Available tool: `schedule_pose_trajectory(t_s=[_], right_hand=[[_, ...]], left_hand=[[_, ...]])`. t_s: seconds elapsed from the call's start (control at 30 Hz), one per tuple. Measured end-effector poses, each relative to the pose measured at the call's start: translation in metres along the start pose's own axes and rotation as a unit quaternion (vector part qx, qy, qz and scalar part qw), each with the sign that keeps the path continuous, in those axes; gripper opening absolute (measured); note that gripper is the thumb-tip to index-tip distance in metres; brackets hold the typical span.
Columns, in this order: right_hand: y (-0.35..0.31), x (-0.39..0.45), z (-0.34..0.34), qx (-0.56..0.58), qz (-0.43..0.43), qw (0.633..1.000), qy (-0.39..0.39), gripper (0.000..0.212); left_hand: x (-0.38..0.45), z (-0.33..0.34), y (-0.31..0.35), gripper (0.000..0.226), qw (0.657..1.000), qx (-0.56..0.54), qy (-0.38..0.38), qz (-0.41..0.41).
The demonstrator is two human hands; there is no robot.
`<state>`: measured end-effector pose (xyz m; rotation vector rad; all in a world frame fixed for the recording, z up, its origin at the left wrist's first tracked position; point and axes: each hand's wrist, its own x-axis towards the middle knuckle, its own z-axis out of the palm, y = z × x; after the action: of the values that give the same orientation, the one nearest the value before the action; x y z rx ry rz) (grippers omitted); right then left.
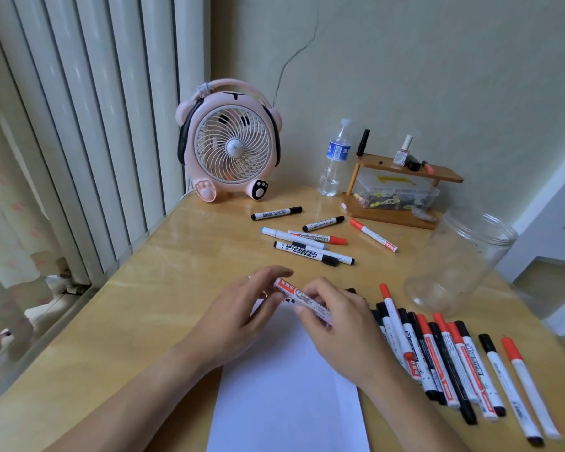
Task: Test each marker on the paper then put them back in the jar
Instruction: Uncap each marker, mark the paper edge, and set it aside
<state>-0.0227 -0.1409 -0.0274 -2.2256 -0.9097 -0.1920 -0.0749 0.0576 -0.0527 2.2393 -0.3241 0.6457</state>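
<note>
Over a sheet of white paper (287, 393) on a wooden surface (163, 288), two bare hands hold one marker (302, 300) between them. That marker has a white printed barrel with a red end pointing up and left. The left hand (242, 318) curls its fingers around the red end. The right hand (336, 327) grips the lower part of the barrel, fingers bent round it; its tip is hidden.

To the right of the paper lies a tight row of markers (444, 360) with black and red caps, side by side, some overlapping. Beyond the hands, toward the wall, a looser group of markers (310, 241) is scattered, with black, red and blue caps. A clear plastic jar (460, 259) sits at the right, near the row, tilted with its wide open mouth up and to the right; no markers show inside it.

At the back stand a pink animal-shaped desk fan (229, 141), a water bottle (335, 161), and a small wooden shelf (402, 190) with little bottles on top and a clear box underneath.
</note>
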Motion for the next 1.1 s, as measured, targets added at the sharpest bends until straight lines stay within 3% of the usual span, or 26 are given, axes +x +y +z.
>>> schedule_pose_trajectory(t_s=[0.1, 0.23, 0.4, 0.6, 0.67, 0.7, 0.77, 0.83, 0.97, 1.1], right_hand=[[-0.004, 0.001, -0.003, 0.100, 0.032, 0.994, 0.032, 0.021], [-0.005, 0.007, -0.009, 0.337, 0.155, 0.927, 0.053, 0.038], [-0.003, 0.005, -0.010, 0.459, 0.248, 0.851, 0.069, 0.017], [0.001, 0.005, -0.026, 0.492, 0.241, 0.834, -0.068, 0.026], [0.002, 0.004, -0.033, 0.460, 0.234, 0.850, -0.107, 0.026], [0.003, 0.003, -0.035, 0.407, 0.224, 0.877, -0.120, 0.021], [0.003, 0.001, -0.034, 0.234, 0.182, 0.946, -0.132, 0.008], [0.001, -0.003, -0.029, 0.064, 0.124, 0.981, -0.135, 0.011], [-0.012, -0.008, -0.015, -0.078, 0.015, 0.987, -0.137, 0.015], [-0.018, -0.010, -0.007, -0.117, -0.008, 0.982, -0.150, 0.018]], left_hand=[[-0.001, 0.001, 0.003, 0.037, 0.997, -0.065, 0.019, -0.028], [0.000, 0.000, 0.000, 0.019, 0.999, -0.027, 0.009, -0.033], [-0.002, 0.005, 0.006, 0.032, 0.995, -0.028, -0.098, -0.010], [0.002, -0.004, -0.007, 0.032, 0.997, 0.009, -0.076, -0.016], [0.003, -0.012, -0.013, 0.033, 0.995, 0.014, -0.094, -0.016], [0.001, -0.014, -0.014, 0.033, 0.994, 0.022, -0.104, -0.007], [-0.002, -0.013, -0.015, 0.033, 0.991, 0.050, -0.124, 0.017], [-0.003, -0.008, -0.012, 0.032, 0.988, 0.068, -0.137, 0.025], [-0.004, -0.004, -0.003, 0.032, 0.987, 0.042, -0.156, 0.013], [-0.005, -0.003, -0.005, 0.043, 0.986, 0.005, -0.164, -0.015]])
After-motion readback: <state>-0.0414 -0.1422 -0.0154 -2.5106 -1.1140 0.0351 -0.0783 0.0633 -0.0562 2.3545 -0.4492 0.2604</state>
